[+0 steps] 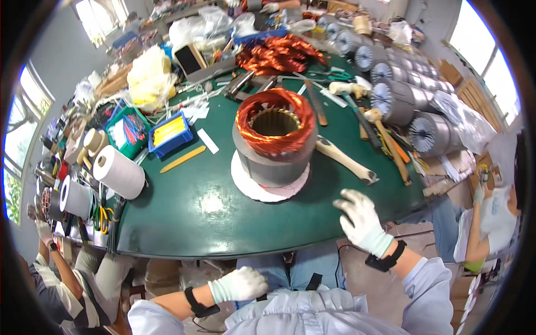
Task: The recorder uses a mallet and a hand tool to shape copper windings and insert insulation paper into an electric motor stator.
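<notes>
Right hand (362, 222), white-gloved: fingers parted and half bent, nothing in them, off the bench's near edge. Left hand (241, 283), also gloved: low over the lap, fingers curled; cannot tell whether it holds anything. Wound stator (273, 166): upright on a round white pad (244, 186) at mid-bench (167, 220), copper end winding (251, 131) uppermost, bore facing up; neither hand touches it. Just right of it, a pale shaped tool (349, 162); farther right, a wooden-handled mallet (393, 145). Left, a yellow strip (183, 159) and a blue tray (190, 135) of yellow pieces.

Handling note (judgement): steady the grey core with one hand, keep it centred on the pad, press coils evenly, and avoid scraping wire enamel.
</notes>
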The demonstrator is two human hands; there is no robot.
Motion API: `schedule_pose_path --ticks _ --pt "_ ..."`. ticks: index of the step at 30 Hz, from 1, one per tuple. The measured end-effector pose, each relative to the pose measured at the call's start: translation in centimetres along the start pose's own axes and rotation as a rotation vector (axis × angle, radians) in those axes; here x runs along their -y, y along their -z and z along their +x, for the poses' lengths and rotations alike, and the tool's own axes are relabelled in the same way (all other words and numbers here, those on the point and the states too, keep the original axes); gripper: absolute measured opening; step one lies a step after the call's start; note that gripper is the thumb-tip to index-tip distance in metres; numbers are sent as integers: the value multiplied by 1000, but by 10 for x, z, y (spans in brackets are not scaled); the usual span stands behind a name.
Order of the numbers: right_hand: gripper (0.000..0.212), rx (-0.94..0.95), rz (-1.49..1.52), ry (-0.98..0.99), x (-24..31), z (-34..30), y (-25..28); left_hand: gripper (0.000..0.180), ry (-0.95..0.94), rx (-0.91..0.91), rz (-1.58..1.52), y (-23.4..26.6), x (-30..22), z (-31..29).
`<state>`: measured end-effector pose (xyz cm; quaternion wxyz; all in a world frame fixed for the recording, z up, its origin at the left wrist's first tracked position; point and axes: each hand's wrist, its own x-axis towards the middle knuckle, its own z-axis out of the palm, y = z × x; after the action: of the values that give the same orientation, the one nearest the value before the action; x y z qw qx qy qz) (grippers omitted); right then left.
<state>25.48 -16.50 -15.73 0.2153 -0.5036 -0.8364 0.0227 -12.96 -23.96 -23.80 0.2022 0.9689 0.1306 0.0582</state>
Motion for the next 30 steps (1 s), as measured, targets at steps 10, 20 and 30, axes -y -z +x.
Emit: schedule_pose_path --ticks 10,20,30 --pt "35 530 717 -275 30 -18 121 12 347 -292 340 193 -13 -45" --pt "57 8 621 -404 -24 64 -30 28 811 -816 -45 162 140 25" --pt "46 137 1510 -493 4 185 -37 39 932 -1123 -675 91 258 83"
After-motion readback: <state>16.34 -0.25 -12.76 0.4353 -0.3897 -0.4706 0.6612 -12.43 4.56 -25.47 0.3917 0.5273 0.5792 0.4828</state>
